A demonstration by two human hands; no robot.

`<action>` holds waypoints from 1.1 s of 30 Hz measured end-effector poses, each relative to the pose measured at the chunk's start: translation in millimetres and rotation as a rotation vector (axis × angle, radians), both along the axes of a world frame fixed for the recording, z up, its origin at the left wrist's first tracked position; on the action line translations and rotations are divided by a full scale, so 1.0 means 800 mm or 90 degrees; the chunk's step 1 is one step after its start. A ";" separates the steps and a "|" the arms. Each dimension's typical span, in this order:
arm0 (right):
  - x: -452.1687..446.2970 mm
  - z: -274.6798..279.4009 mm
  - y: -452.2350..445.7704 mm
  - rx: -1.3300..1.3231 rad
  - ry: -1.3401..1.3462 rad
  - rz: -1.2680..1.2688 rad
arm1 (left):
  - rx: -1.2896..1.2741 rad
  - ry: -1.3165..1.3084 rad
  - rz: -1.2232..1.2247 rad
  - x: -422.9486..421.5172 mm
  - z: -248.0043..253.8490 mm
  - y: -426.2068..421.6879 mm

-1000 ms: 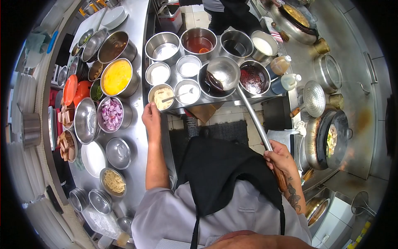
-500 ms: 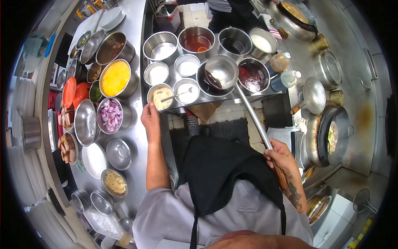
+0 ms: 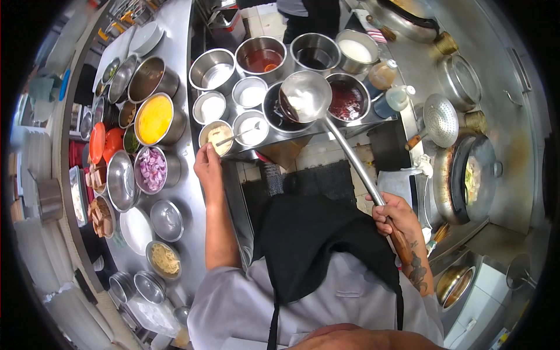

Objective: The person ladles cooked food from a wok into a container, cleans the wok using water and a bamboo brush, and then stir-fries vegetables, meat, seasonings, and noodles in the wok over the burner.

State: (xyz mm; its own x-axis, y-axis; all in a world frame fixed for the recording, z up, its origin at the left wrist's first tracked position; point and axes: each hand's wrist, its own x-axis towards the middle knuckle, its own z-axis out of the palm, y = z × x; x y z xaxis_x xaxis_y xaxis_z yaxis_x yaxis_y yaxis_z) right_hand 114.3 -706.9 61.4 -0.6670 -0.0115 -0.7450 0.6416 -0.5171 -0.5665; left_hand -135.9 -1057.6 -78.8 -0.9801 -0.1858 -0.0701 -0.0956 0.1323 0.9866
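My right hand is wrapped round the wooden handle of a long metal ladle. The ladle's bowl is over a pot of dark sauce, beside a pot of dark red sauce. With its fingers together, my left hand holds the near rim of a small bowl of pale paste. A spoon reaches from that bowl across a bowl of white powder.
Pots and bowls stand on the left counter, among them chopped onion and yellow liquid. A strainer and a steaming wok are at right. Another person stands beyond the sauce pots.
The camera view has shifted, so the sauce pots appear further left and slightly higher. The ladle's bowl has swung slightly relative to the dark sauce pot. Both hands keep their holds.
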 end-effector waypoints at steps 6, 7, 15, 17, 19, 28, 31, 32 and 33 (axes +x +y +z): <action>0.065 0.013 0.056 -0.107 0.079 -0.104 | -0.003 0.045 -0.051 0.028 0.025 0.066; 0.081 0.017 0.070 -0.123 0.097 -0.125 | -0.033 0.066 -0.067 0.038 0.033 0.085; 0.267 0.047 0.168 -0.070 0.254 -0.379 | -0.015 0.056 -0.249 0.106 0.037 0.250; 0.314 0.057 0.183 -0.003 0.264 -0.481 | -0.052 0.075 -0.296 0.120 0.038 0.294; 0.362 0.050 0.206 0.078 0.285 -0.556 | -0.005 0.044 -0.333 0.137 0.032 0.333; 0.477 -0.054 0.368 0.463 0.033 -0.730 | -0.059 0.126 -0.533 0.205 0.030 0.466; 0.492 -0.075 0.406 0.569 -0.045 -0.691 | 0.025 0.062 -0.615 0.218 0.024 0.507; 0.504 -0.114 0.433 0.619 -0.060 -0.668 | 0.023 0.070 -0.666 0.224 0.026 0.523; 0.496 -0.124 0.438 0.681 -0.148 -0.614 | 0.037 0.064 -0.711 0.225 0.015 0.540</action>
State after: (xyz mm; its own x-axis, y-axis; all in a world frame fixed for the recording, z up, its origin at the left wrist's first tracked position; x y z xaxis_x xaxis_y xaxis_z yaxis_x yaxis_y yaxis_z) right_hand 511.1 -356.9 -37.7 0.0393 0.9790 -0.1998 0.4260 -0.1973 -0.8830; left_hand 44.1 -625.7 -67.1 -0.5965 0.8017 0.0396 0.1285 0.0467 0.9906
